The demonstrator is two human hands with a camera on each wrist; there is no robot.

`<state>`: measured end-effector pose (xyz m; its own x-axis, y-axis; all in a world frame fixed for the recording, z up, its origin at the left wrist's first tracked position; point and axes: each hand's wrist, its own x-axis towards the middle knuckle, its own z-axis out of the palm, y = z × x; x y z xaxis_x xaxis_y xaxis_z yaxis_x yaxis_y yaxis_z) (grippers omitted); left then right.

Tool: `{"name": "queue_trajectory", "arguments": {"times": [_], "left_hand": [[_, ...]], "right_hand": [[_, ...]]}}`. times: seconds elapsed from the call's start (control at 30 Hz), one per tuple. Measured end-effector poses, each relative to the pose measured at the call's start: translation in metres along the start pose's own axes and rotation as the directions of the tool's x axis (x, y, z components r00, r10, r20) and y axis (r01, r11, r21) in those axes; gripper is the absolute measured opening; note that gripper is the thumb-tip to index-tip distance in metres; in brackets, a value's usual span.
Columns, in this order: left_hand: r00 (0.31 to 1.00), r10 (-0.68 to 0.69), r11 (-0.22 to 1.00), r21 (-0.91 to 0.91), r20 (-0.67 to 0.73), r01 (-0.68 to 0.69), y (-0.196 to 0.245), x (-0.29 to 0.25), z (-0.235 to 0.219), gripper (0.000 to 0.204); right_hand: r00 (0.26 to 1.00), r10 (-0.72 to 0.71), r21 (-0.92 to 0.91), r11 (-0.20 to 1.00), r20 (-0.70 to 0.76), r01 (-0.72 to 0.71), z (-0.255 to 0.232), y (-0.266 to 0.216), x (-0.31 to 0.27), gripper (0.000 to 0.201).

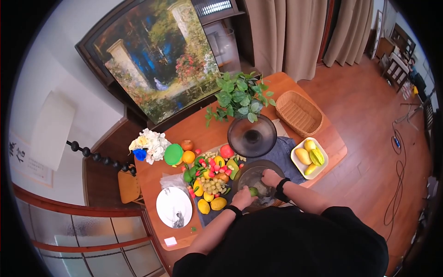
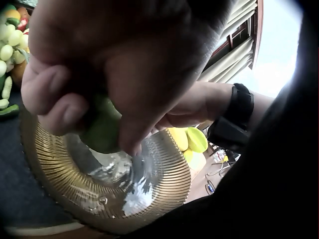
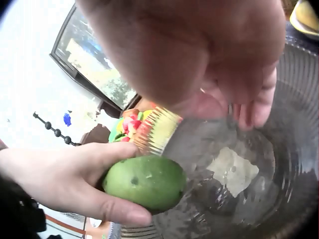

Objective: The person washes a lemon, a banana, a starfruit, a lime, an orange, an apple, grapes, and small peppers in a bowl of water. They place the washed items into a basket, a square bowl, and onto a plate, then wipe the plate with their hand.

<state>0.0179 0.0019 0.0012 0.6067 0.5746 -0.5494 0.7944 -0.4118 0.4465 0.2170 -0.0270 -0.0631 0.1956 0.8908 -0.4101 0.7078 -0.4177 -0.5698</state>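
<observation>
My left hand (image 1: 242,198) grips a green mango (image 3: 149,183), thumb on one side and fingers on the other. The fruit hangs over a ribbed clear glass bowl (image 2: 167,174) with water in it. My right hand (image 1: 272,178) is above the far side of the same bowl, its fingers (image 3: 261,107) bent loosely down toward the water, with nothing seen in them. Light glints off the water (image 3: 233,172) below. Left of the bowl, a heap of fruit includes grapes (image 1: 213,186), yellow lemons (image 1: 218,203) and small red pieces.
A dark glass stand (image 1: 240,134) is beyond the bowl. To the right are a white dish (image 1: 313,173) of yellow fruit and a wicker basket (image 1: 299,111). A white plate (image 1: 168,207), white flowers (image 1: 154,144) and a leafy plant (image 1: 240,94) also stand on the table (image 1: 334,150).
</observation>
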Motion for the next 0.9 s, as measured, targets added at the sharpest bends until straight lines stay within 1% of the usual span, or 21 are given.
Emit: {"name": "queue_trajectory", "arguments": {"times": [0.07,0.1,0.13,0.17,0.23,0.27,0.3,0.33,0.37,0.4,0.43,0.5,0.53,0.57,0.63,0.7,0.73,0.77,0.8,0.83,0.9], "left_hand": [[1.000,-0.020,1.000,-0.019,-0.009,0.020,-0.004,0.005,0.005,0.064],[0.999,-0.045,0.998,-0.043,-0.017,0.044,-0.007,0.007,0.008,0.062],[0.999,-0.044,0.998,-0.043,-0.018,0.043,-0.011,0.011,0.011,0.062],[0.998,-0.062,0.995,-0.077,-0.019,0.061,-0.015,0.014,0.015,0.060],[0.996,-0.084,0.990,-0.115,-0.013,0.082,-0.022,0.019,0.022,0.059],[0.997,-0.054,0.987,-0.149,0.052,0.062,-0.024,0.024,0.022,0.064],[0.993,-0.020,0.982,-0.182,0.117,0.041,-0.026,0.027,0.022,0.068],[0.993,-0.011,0.983,-0.179,0.120,0.033,-0.024,0.027,0.019,0.068],[0.992,0.058,0.955,-0.297,0.111,-0.022,-0.022,0.027,0.017,0.068],[0.988,0.124,0.908,-0.412,0.096,-0.073,-0.020,0.026,0.016,0.069],[0.986,0.134,0.908,-0.411,0.102,-0.081,-0.018,0.026,0.015,0.069],[0.982,0.177,0.881,-0.433,-0.071,-0.190,-0.015,0.024,0.015,0.069],[0.987,0.161,0.912,-0.386,0.025,-0.139,-0.008,0.018,0.004,0.068],[0.986,0.166,0.912,-0.385,0.030,-0.142,-0.001,0.011,-0.002,0.068],[0.989,0.135,0.945,-0.306,0.054,-0.113,0.011,-0.002,-0.012,0.067],[0.990,0.132,0.963,-0.243,0.054,-0.115,0.024,-0.012,-0.024,0.063],[0.991,0.127,0.977,-0.181,0.052,-0.116,0.027,-0.013,-0.026,0.060],[0.990,0.128,0.977,-0.181,0.053,-0.116,0.025,-0.015,-0.025,0.060],[0.966,0.250,0.964,-0.079,-0.069,-0.255,0.021,-0.017,-0.023,0.057],[0.909,0.378,0.925,0.038,-0.174,-0.377,0.021,-0.020,-0.024,0.055],[0.926,0.348,0.937,0.013,-0.144,-0.350,0.022,-0.021,-0.027,0.054]], "right_hand": [[1.000,0.020,0.000,1.000,0.010,-0.020,0.001,-0.002,-0.003,0.025],[0.984,0.017,0.419,0.904,0.177,-0.091,0.003,-0.003,-0.007,0.024],[0.945,-0.058,0.740,0.638,0.322,-0.213,0.001,-0.009,-0.011,0.023],[0.944,-0.057,0.739,0.639,0.324,-0.215,-0.007,-0.018,-0.018,0.023],[0.861,-0.219,0.717,0.664,0.459,-0.213,-0.017,-0.029,-0.029,0.023],[0.877,-0.260,0.616,0.786,0.403,-0.050,-0.015,-0.027,-0.031,0.026],[0.879,-0.256,0.618,0.785,0.401,-0.053,-0.015,-0.029,-0.036,0.026],[0.909,-0.389,0.367,0.875,0.149,0.315,-0.016,-0.029,-0.040,0.029],[0.823,-0.566,-0.006,0.824,-0.051,0.567,-0.017,-0.030,-0.045,0.033],[0.829,-0.557,-0.009,0.830,-0.056,0.558,-0.014,-0.031,-0.048,0.033],[0.868,-0.488,0.075,0.866,-0.088,0.494,-0.012,-0.033,-0.049,0.039],[0.907,-0.405,0.158,0.894,-0.116,0.420,-0.012,-0.033,-0.049,0.045],[0.977,-0.185,0.484,0.868,0.110,0.110,-0.027,-0.044,-0.054,0.049],[0.922,-0.035,0.676,0.691,0.385,-0.256,-0.035,-0.049,-0.057,0.054],[0.941,-0.055,0.668,0.718,0.334,-0.195,-0.026,-0.039,-0.048,0.058],[0.867,0.053,0.619,0.678,0.496,-0.396,-0.017,-0.027,-0.037,0.055],[0.867,0.053,0.620,0.677,0.496,-0.396,-0.019,-0.027,-0.037,0.055],[0.801,0.044,0.660,0.541,0.597,-0.521,-0.022,-0.026,-0.037,0.053],[0.726,0.014,0.664,0.391,0.688,-0.637,-0.024,-0.025,-0.036,0.052],[0.726,0.017,0.664,0.388,0.688,-0.639,-0.025,-0.023,-0.037,0.052],[0.682,-0.030,0.645,0.357,0.731,-0.676,-0.028,-0.021,-0.037,0.052]]}}
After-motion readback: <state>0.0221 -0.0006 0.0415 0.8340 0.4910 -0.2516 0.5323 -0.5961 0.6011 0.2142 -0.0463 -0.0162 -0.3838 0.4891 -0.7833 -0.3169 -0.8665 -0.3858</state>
